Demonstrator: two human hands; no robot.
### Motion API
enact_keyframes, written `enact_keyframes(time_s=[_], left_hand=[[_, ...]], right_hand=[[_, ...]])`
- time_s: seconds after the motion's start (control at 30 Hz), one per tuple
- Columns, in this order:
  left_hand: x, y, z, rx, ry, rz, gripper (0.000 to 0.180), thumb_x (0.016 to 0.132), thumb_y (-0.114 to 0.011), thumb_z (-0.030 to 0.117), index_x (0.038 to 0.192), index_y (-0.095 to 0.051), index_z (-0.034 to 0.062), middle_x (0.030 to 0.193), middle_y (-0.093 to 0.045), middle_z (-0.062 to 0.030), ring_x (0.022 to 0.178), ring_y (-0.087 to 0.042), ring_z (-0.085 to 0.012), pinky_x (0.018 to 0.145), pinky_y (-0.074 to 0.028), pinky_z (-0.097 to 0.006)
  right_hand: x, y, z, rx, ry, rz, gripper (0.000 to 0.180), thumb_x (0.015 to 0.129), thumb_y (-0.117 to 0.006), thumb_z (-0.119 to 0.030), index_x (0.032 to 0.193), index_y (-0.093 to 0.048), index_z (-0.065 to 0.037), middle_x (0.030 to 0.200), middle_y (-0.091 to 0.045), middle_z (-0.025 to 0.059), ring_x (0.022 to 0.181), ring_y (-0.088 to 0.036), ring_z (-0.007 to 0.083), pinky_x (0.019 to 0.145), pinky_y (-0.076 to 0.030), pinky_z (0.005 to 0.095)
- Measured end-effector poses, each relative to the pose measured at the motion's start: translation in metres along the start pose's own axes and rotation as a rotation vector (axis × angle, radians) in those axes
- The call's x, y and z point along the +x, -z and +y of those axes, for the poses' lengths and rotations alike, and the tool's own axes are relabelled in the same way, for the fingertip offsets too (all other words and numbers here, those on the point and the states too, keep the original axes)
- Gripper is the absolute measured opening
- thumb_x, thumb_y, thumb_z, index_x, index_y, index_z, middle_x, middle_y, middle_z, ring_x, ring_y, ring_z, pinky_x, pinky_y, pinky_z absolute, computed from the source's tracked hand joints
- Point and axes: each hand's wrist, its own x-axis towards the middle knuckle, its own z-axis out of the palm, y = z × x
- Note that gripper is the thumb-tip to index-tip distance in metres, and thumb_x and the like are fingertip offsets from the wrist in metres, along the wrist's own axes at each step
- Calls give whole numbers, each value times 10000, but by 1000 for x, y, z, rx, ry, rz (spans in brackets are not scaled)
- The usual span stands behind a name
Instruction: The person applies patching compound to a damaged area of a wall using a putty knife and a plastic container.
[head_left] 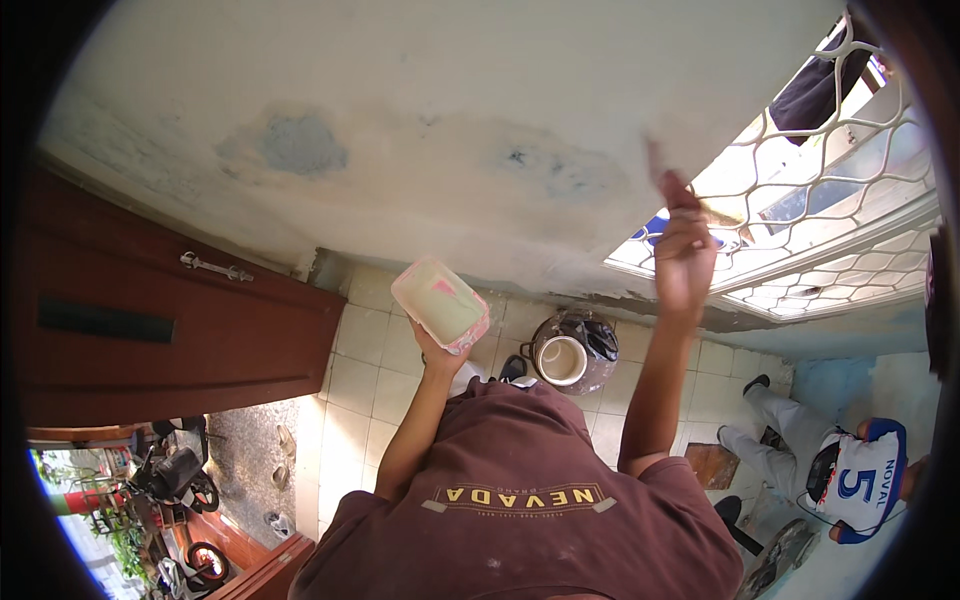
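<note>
My left hand [438, 352] is closed on the near end of a shallow rectangular tub [477, 333] with pink-smeared edges. Pale putty [440, 307] with a pink streak lies inside it. My right hand [688, 245] is raised close to the wall, beside the window, and its fingers wrap round a tool with a reddish handle. Its thin blade end is smeared by motion; it looks like a putty knife [668, 182]. The pale wall [420, 180] in front of me carries grey-blue rough patches, one at left and one nearer my right hand.
A white pail [561, 360] sits on a dark round container [597, 378] near the wall's foot. A brown door [160, 300] stands at left, a grilled window [830, 180] at right. Another person [860, 475] is at lower right. Motorbikes [180, 470] stand outside at lower left.
</note>
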Motion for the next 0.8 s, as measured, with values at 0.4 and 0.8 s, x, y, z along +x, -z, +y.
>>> enact_keyframes(time_s=[0.4,0.8], left_hand=[[14,-3,-9,-33,69,-5,568,976,-484,576,1365,-526,165,1316,-594,-74,1246,-566,-314,1051,-466,-527],[27,0,-25,-64,111,5,629,957,-494,626,1373,-524,155,1324,-597,-88,1245,-566,-335,1055,-469,-526]], right_hand=[[54,94,-12,-809,335,381,352,972,-388,54,1274,-409,234,1193,-575,344,1010,-671,302,896,-633,278],[-16,120,30,-1002,144,583,317,1007,-412,-108,1166,-541,135,1263,-638,252,907,-604,108,685,-501,185]])
